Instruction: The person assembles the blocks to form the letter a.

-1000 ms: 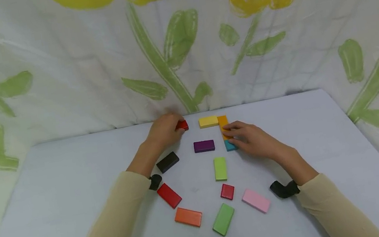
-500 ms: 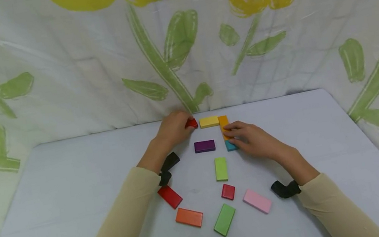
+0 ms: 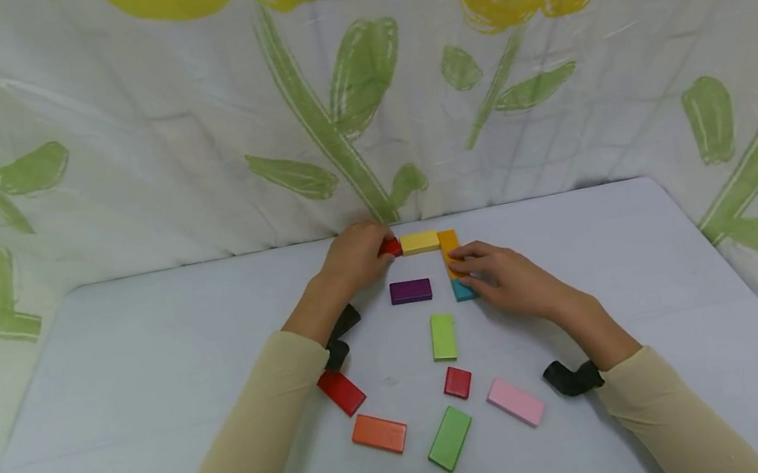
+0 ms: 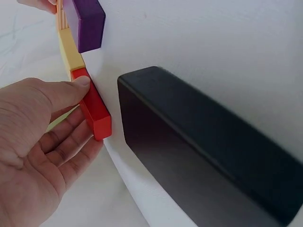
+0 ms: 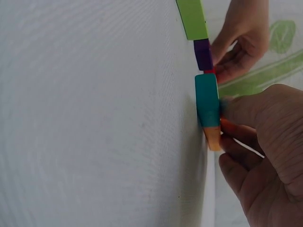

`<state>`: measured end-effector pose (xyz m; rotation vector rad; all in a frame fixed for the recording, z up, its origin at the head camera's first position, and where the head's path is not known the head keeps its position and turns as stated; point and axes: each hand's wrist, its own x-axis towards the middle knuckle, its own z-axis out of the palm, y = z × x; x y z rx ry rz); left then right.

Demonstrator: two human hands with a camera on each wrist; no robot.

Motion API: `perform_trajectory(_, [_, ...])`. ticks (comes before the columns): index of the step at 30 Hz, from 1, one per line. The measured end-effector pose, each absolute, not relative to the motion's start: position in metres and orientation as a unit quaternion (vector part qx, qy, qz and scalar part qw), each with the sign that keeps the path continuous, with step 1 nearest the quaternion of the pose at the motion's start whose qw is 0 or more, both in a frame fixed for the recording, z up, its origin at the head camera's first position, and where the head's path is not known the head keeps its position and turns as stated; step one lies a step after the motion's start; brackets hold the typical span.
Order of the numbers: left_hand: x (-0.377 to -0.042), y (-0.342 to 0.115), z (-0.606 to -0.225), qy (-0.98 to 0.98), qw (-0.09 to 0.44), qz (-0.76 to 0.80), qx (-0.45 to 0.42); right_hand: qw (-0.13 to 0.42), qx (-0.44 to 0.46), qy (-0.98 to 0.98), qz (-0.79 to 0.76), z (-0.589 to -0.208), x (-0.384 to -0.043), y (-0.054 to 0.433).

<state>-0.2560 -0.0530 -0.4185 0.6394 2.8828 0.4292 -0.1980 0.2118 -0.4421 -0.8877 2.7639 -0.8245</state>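
Observation:
My left hand (image 3: pixel 357 259) pinches a red block (image 4: pixel 97 108) between the thumb and the fingers at the table's far edge. The red block's right end meets a yellow block (image 3: pixel 420 243). An orange block (image 3: pixel 448 241) adjoins the yellow one's other end at a corner, pointing toward me, with a teal block (image 3: pixel 463 290) at its near end. My right hand (image 3: pixel 511 278) rests its fingertips against the orange block, its thumb by the teal one. A purple block (image 3: pixel 411 291) lies between the hands. A black block (image 4: pixel 203 146) is partly hidden by my left wrist in the head view.
Nearer me on the white table (image 3: pixel 145 379) lie a lime block (image 3: pixel 443 337), a small red square block (image 3: pixel 457 382), a pink block (image 3: pixel 516 402), a green block (image 3: pixel 449 439), an orange-red block (image 3: pixel 379 433) and another red block (image 3: pixel 342 392). A flower-painted cloth (image 3: pixel 187 186) hangs behind.
My left hand has slid the red block rightward along the far edge, closing the gap to the yellow block. My right hand has stayed at the orange and teal blocks.

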Motion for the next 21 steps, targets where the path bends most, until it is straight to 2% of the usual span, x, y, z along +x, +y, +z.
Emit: perform_trajectory(21, [-0.2537,-0.0539,-0.4194,0.961,0.083,0.155,0.211,0.074,-0.286,0.916,-0.272,-0.4428,-0.1987,0.2124])
